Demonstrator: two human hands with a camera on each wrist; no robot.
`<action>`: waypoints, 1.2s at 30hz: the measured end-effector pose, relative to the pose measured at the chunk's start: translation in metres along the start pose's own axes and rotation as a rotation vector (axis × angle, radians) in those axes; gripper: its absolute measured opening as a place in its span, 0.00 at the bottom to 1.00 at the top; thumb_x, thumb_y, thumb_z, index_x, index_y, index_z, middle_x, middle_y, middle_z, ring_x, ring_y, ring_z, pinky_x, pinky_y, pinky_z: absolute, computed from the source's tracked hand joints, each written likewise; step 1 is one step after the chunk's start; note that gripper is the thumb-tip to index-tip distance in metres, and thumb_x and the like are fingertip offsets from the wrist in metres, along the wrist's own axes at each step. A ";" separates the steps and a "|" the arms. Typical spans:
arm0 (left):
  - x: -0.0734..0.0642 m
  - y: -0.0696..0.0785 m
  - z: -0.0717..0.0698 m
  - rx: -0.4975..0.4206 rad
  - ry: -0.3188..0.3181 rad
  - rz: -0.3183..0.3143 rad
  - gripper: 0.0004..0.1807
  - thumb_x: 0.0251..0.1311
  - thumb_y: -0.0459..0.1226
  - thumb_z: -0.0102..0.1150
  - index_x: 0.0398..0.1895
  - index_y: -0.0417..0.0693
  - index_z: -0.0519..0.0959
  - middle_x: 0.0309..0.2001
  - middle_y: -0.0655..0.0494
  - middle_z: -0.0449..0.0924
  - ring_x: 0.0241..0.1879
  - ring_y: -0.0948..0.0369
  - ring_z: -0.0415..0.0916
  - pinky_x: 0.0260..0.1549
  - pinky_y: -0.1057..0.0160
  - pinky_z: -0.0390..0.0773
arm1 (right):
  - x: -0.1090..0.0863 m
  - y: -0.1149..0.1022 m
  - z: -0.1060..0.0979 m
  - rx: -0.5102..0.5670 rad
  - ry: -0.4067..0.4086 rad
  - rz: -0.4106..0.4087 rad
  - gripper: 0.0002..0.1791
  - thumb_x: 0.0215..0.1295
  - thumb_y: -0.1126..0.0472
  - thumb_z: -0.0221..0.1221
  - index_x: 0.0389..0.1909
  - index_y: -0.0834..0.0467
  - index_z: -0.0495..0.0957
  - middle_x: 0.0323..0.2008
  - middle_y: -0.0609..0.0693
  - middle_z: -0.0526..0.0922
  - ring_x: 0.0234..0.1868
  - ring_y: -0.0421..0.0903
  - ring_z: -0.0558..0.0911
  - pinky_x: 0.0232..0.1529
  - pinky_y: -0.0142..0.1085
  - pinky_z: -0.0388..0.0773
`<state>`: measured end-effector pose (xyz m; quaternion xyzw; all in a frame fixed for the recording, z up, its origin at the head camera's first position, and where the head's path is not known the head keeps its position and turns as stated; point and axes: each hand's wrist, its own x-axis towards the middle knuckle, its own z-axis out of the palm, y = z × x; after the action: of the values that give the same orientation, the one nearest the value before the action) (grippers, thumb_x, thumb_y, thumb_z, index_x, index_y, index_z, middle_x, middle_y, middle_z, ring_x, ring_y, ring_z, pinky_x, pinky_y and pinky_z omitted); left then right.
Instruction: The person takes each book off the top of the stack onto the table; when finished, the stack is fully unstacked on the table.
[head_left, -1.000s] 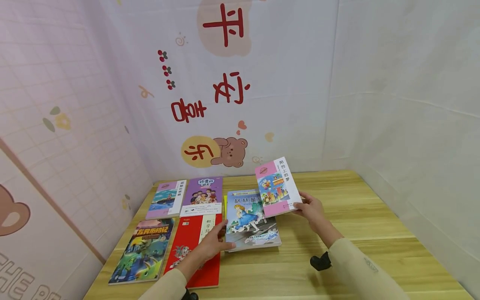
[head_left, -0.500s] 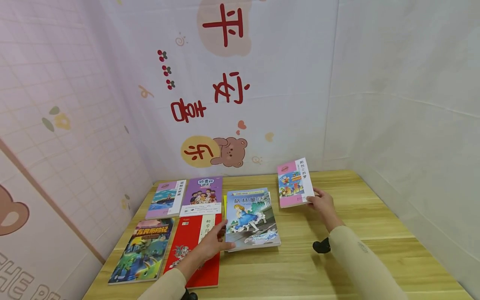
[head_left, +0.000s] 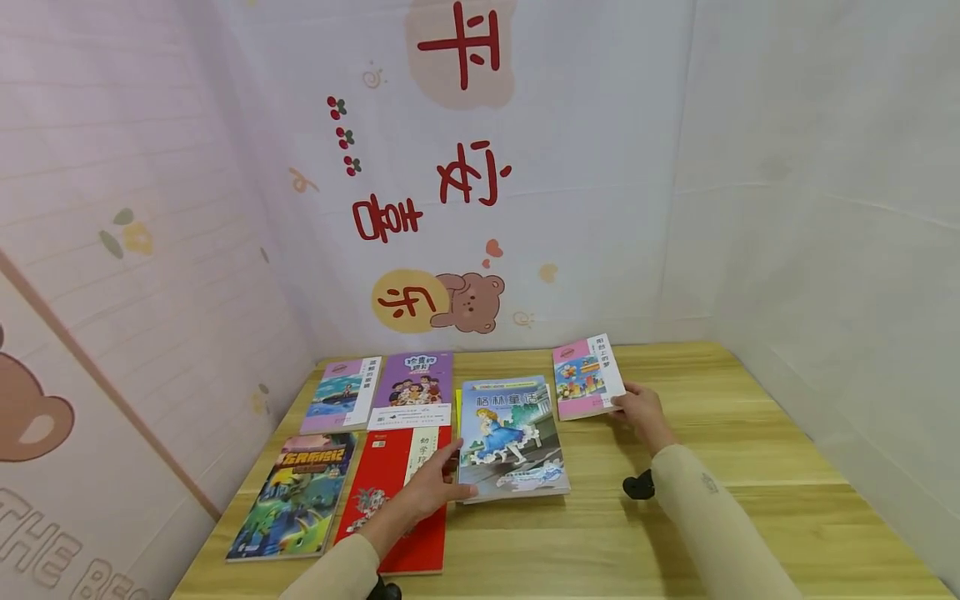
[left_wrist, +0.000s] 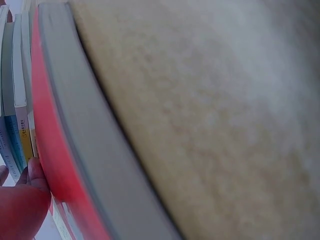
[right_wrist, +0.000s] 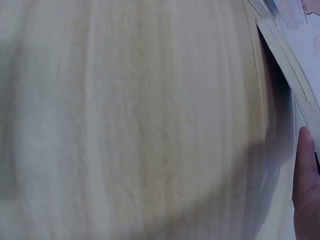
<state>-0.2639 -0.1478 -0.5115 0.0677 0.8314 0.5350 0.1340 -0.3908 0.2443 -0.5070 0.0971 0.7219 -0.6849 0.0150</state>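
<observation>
At the back right, my right hand [head_left: 643, 410] pinches the near right corner of a pink-and-white paperback [head_left: 585, 377] with a balloon picture. That book's near edge is tilted up off the tabletop, with a shadow beneath it in the right wrist view, where my thumb [right_wrist: 306, 185] lies along its edge. In the middle, my left hand [head_left: 429, 485] holds the near left corner of a stack of books topped by a blue fairy-tale book [head_left: 517, 437]. A yellow cover peeks out under its left side. The left wrist view shows fingertips [left_wrist: 36, 172] against the stacked spines.
Left of the stack lie a red book [head_left: 416, 533], a purple book [head_left: 420, 379] with a white band, a pink-and-white whale book [head_left: 341, 396] and a dinosaur comic [head_left: 300, 496]. The wooden table [head_left: 720, 467] meets printed cloth walls at the back and sides.
My right hand has carried the pink-and-white paperback from above the stack to the right and lowered it near the table's back. The left hand has stayed at the stack. The view shifted slightly.
</observation>
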 end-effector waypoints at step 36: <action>0.003 -0.002 -0.011 0.172 -0.008 0.026 0.51 0.52 0.50 0.74 0.76 0.47 0.59 0.71 0.41 0.60 0.67 0.42 0.58 0.63 0.36 0.63 | -0.057 -0.016 0.052 -0.289 -0.183 -0.165 0.31 0.74 0.60 0.55 0.73 0.66 0.60 0.68 0.69 0.65 0.67 0.65 0.67 0.64 0.55 0.68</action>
<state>-0.2698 -0.1574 -0.5092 0.0918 0.8729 0.4629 0.1241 -0.3431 0.1853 -0.4859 -0.0284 0.8140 -0.5789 0.0384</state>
